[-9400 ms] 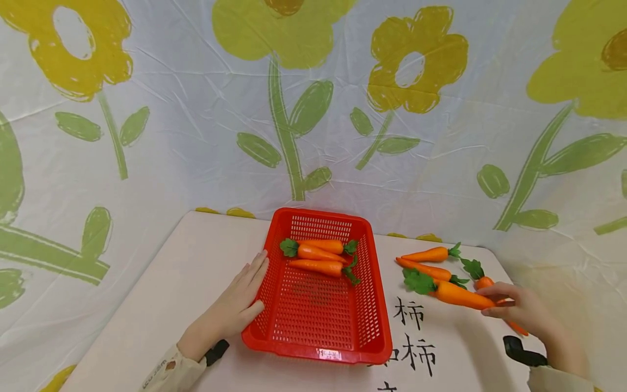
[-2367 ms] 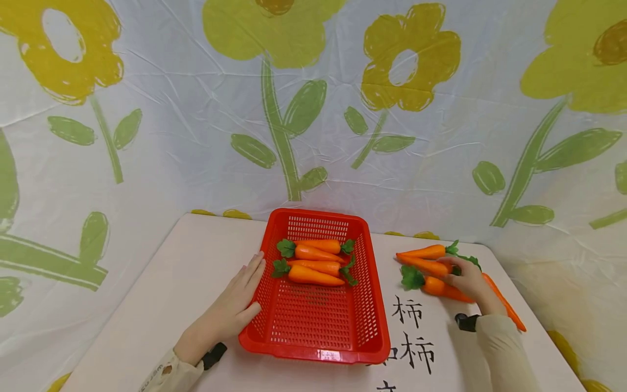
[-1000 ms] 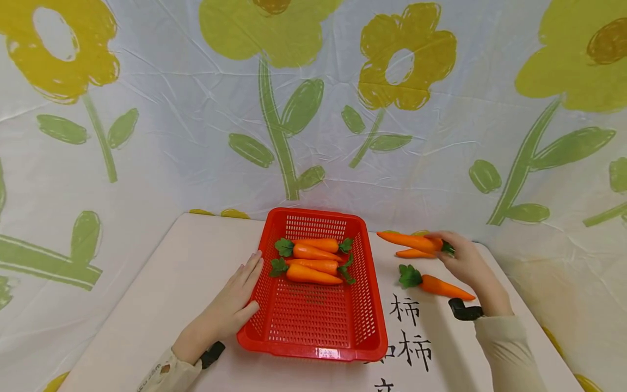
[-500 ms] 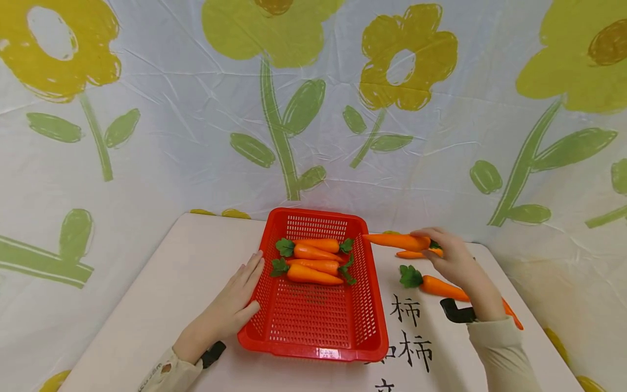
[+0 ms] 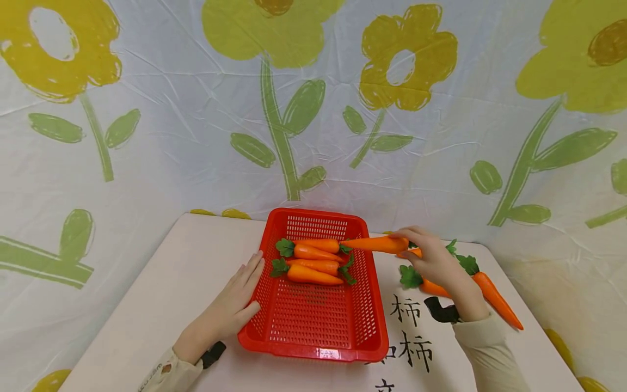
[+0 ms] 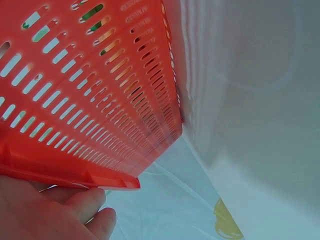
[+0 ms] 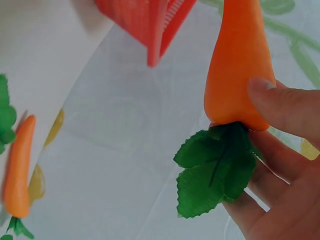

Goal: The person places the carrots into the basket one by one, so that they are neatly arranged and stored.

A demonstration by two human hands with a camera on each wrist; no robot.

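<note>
A red basket (image 5: 313,356) with slotted walls stands on the table, with several carrots (image 5: 313,275) lying across its far half. My left hand (image 5: 227,305) rests on the basket's left rim with straight fingers; the left wrist view has its fingers (image 6: 82,202) against that rim. Between thumb and fingers, my right hand (image 5: 436,258) pinches a carrot (image 5: 374,244) near its leafy end. Its tip reaches over the basket's right rim. In the right wrist view the held carrot's green leaves (image 7: 215,170) hang below the thumb.
Right of the basket, a carrot (image 5: 411,253) lies partly behind my right hand. Another carrot (image 5: 435,288) is half covered by the forearm, and a third carrot (image 5: 497,302) lies near the right table edge. A flowered cloth (image 5: 196,136) hangs behind the table (image 5: 161,305).
Since 9.4 seconds ago, one more carrot has come into the basket. My right hand has since lifted another carrot off the table and moved it left over the rim. The left hand stays put.
</note>
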